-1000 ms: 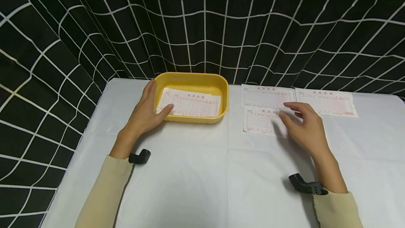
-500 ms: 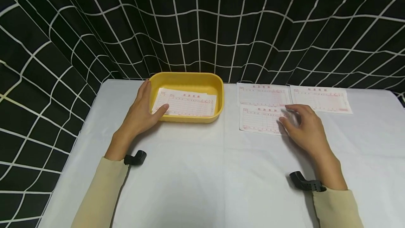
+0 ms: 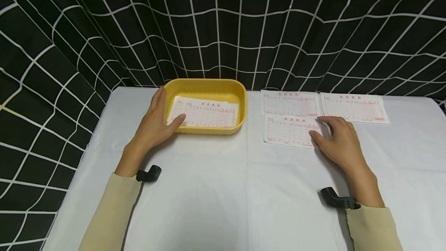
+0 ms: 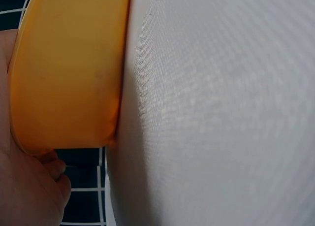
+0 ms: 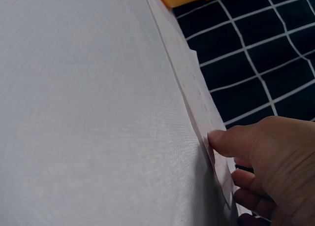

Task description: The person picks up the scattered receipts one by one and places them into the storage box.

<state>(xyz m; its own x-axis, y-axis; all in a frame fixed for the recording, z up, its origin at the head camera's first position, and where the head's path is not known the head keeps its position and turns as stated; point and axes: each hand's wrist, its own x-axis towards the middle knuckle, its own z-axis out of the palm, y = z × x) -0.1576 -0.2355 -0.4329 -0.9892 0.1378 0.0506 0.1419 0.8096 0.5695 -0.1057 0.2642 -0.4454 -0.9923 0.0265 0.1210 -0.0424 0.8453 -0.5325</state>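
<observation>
A yellow plastic tray (image 3: pixel 240 123) stands at the back of the table, with printed paper slips (image 3: pixel 210 113) lying in it. My left hand (image 3: pixel 152 123) grips the tray's front left corner, thumb over the front rim and fingers along the outer left wall. In the left wrist view the fingertips show behind the tray wall (image 4: pixel 69 83). My right hand (image 3: pixel 339 138) is loosely curved over the right end of the front slip (image 3: pixel 287 131), thumb and forefinger apart. The right wrist view has the thumb tip right at that slip's edge (image 5: pixel 199 113).
Behind the front slip lie another slip (image 3: pixel 290 102) and, to its right, a further one (image 3: pixel 355 107). White cloth (image 3: pixel 209 189) covers the table. A black curtain with white grid lines (image 3: pixel 223 30) rises along the back and left side.
The view has shifted slightly, so everything sits a little further left. My right hand has come down closer to the front slip. The left hand stays at the tray.
</observation>
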